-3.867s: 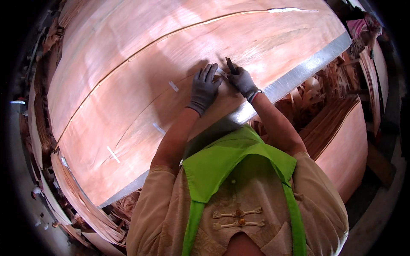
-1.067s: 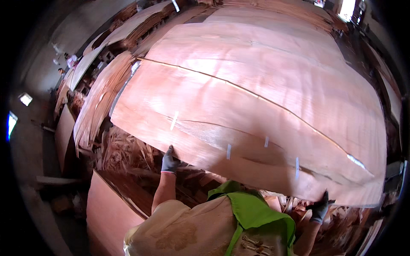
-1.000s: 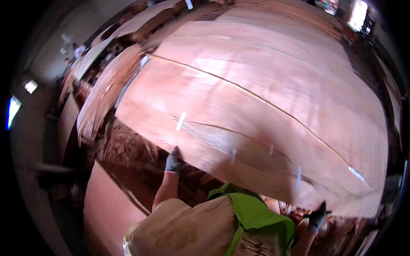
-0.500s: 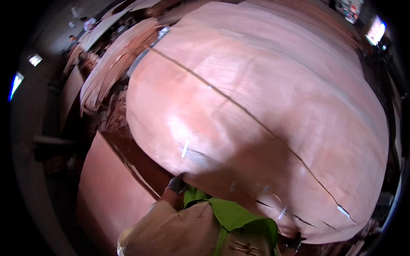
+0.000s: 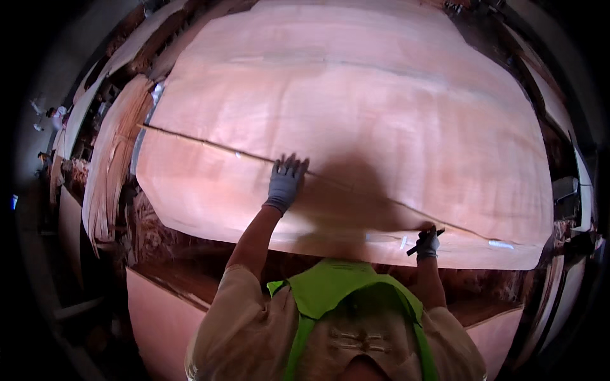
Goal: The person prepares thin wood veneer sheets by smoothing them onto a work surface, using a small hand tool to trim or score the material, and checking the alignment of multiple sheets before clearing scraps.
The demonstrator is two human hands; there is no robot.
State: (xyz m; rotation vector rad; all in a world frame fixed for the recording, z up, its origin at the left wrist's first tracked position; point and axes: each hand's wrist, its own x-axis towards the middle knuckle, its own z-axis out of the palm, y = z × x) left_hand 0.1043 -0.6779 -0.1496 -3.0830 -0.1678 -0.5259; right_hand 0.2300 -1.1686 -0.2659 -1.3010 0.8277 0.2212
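A large pinkish wood veneer sheet [image 5: 381,114] spreads out in front of me. Across it slants a long thin stick [image 5: 210,143], with a whitish patch near its right end. My left hand [image 5: 287,182], in a grey glove, lies flat with fingers stretched out, the fingertips reaching over the stick's middle. My right hand [image 5: 428,244], gloved too, is closed at the sheet's near edge on a slim dark tool [image 5: 413,250], whose exact kind I cannot make out. Short pale strips of tape [image 5: 403,242] mark the sheet close by.
Below the sheet's near edge runs a dark gap with reddish scraps, then a lower board [image 5: 162,317]. Stacked veneer [image 5: 113,159] with ragged edges stands at the left. More boards [image 5: 565,298] line the right side. A person [image 5: 58,114] is far off at the left.
My view has turned and straightened over the sheet. My left hand has moved from the near edge onto the stick. My right hand, barely visible before, now shows with a dark tool.
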